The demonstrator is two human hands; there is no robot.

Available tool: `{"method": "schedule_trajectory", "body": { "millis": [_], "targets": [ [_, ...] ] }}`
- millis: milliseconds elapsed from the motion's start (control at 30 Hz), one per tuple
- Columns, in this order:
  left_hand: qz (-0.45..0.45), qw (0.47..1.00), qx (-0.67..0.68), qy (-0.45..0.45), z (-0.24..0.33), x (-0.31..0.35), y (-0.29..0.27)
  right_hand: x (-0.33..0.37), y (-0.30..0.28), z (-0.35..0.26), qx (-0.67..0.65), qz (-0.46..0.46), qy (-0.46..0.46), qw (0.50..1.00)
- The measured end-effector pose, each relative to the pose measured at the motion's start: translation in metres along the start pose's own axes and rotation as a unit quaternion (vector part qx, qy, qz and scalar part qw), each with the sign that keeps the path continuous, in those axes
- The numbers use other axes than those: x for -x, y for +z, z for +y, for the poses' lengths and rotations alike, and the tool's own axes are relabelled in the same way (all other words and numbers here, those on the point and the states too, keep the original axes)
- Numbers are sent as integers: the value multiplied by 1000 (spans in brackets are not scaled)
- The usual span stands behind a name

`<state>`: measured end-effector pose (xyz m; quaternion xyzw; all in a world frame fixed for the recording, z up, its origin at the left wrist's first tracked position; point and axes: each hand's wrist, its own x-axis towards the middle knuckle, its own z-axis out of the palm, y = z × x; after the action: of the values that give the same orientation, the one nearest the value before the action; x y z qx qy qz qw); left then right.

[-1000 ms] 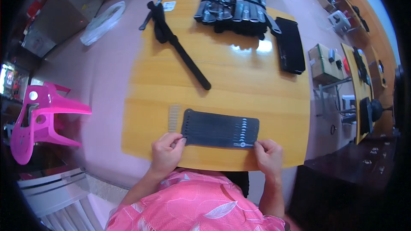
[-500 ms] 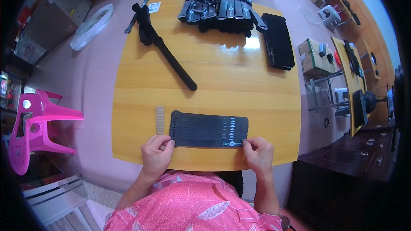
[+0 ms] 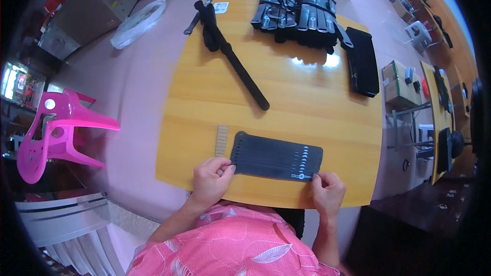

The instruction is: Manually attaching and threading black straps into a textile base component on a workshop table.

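Observation:
A row of overlapping black straps (image 3: 271, 156), with rounded ends and pale printing near the right end, lies spread on the table near its front edge. My left hand (image 3: 212, 179) pinches the front left corner of this row between thumb and finger. At the front right corner, the fingertips of my right hand (image 3: 328, 191) are closed on the nearest strap. Just left of the row is a small beige ribbed strip (image 3: 221, 140).
The wooden table (image 3: 204, 105) carries a long black strap bundle (image 3: 243, 74) at the left. Tied bundles of black straps (image 3: 313, 18) lie at the far side, with a black stack (image 3: 362, 61) right of them. A pink stool (image 3: 66, 128) stands on the floor, left.
The whole view has shifted, so the table and everything on it appear further right. Both hands keep their pinch on the strap row, which still lies on the table.

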<state>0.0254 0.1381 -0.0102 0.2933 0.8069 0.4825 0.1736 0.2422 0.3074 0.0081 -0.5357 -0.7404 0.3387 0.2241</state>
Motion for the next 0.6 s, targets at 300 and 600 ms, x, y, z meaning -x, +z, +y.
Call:
{"method": "schedule_trajectory", "body": {
  "millis": [300, 600],
  "targets": [
    [1, 1000, -4, -7, 4, -1, -5, 0, 0, -1, 6, -28, -23, 999],
    [6, 1000, 0, -29, -3, -1, -3, 0, 5, 1, -8, -1, -41, 999]
  ]
}}
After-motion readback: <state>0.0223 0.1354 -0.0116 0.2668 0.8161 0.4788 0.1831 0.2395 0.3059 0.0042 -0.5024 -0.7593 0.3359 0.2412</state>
